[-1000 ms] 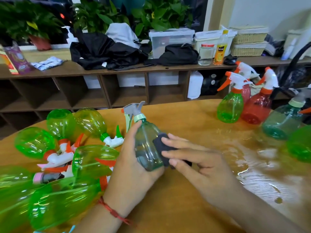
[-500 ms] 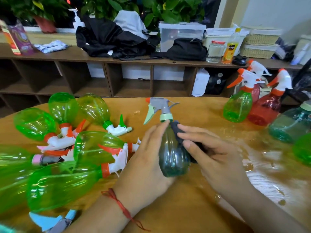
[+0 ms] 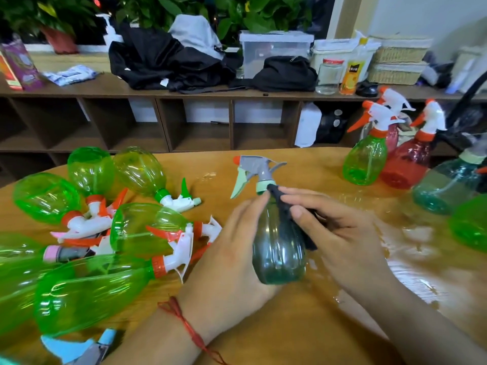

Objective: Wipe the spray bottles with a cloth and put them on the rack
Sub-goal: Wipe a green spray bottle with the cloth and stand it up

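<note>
Over the table, left hand grips teal bottle, right hand pinches cloth.

Two hands, one cloth, one held bottle, five right-side bottles, at least six lying bottles.

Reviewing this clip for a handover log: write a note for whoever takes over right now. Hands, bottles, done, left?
Left hand grips the dark teal translucent plastic spray bottle, upright.
Right hand holds the small dark cloth against its neck; wiping is under way.
Clear green plastic spray bottles lie piled at the left of the wooden table; a green bottle, a red bottle and a teal bottle stand at its right, wiped or not cannot be told.
Left: finish this one, wipe the rest, rack them all.
</note>
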The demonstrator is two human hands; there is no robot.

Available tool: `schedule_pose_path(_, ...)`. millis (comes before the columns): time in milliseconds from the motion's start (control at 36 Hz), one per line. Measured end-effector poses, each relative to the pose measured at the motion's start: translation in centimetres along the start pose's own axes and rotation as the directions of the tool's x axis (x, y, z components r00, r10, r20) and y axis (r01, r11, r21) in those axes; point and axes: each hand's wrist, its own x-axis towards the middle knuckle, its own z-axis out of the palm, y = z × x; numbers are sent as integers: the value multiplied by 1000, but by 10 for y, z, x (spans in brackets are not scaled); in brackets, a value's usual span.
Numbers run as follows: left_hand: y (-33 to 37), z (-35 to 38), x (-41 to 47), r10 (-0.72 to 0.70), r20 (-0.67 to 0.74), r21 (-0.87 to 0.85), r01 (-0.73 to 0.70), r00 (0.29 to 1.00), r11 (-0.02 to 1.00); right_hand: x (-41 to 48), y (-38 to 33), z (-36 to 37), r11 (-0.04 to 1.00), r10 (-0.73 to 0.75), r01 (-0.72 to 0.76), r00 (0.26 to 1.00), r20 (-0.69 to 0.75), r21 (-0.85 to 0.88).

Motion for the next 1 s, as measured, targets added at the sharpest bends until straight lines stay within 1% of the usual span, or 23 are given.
schedule_pose_path(56, -2, -2, 1, 6, -10, 19, -6, 1000, 1000, -1, -1, 2, 1000, -4, 4, 1000, 6, -11)
schedule_pose_path(111, -4, -5, 2, -11, -55, 26, 12, 998, 1000, -3, -2, 5, 998, -35, 37, 999, 29, -41)
schedule_pose_path(194, -8, -9, 4, -105, -155, -11, 105, 982, 994, -6, -3, 9, 979, -128, 144, 986, 111, -147)
schedule_pose_path(278, -12, -14, 5, -171, -210, -11, 172, 963, 985, -8, -1, 9, 947, -202, 241, 960, 192, -210)
schedule_pose_path(333, -12, -15, 5, -215, -230, -46, 210, 949, 977, -8, 2, 7, 936, -225, 275, 948, 227, -222)
schedule_pose_path(389, -9, -14, 4, -242, -237, -77, 230, 941, 970, -8, 3, 5, 934, -232, 282, 946, 229, -219)
schedule_pose_path(417, -8, -12, 4, -235, -231, -70, 225, 944, 972, -7, 3, 4, 936, -232, 279, 948, 219, -216)
schedule_pose_path(472, -7, -9, 4, -178, -199, -19, 178, 964, 984, -7, 4, 3, 950, -207, 243, 961, 184, -196)
schedule_pose_path(611, -4, -2, 1, -13, -24, 73, 15, 1000, 997, -2, 2, 1, 997, -31, 34, 999, 43, -71)
schedule_pose_path(667, -1, -2, -1, -4, 12, 70, 3, 1000, 998, -1, 0, 0, 999, 32, -32, 999, 15, -5)
schedule_pose_path(750, 0, -3, 1, 3, -1, 92, -2, 1000, 996, -2, -2, 1, 999, 43, -43, 999, 23, 8)
schedule_pose_path(806, -2, -4, 2, 4, -38, 119, 0, 999, 993, -2, -2, 1, 1000, 4, -3, 1000, 28, -17)
schedule_pose_path(861, -3, -5, 1, -28, -94, 119, 39, 995, 992, -4, -1, 1, 992, -79, 84, 995, 62, -90)
schedule_pose_path(944, -6, -8, 1, -147, -146, 70, 158, 978, 985, -7, 0, 1, 933, -230, 264, 960, 159, -244)
schedule_pose_path(1000, -9, -10, 2, -218, -158, 23, 225, 963, 974, -8, 0, 1, 889, -286, 349, 929, 236, -296)
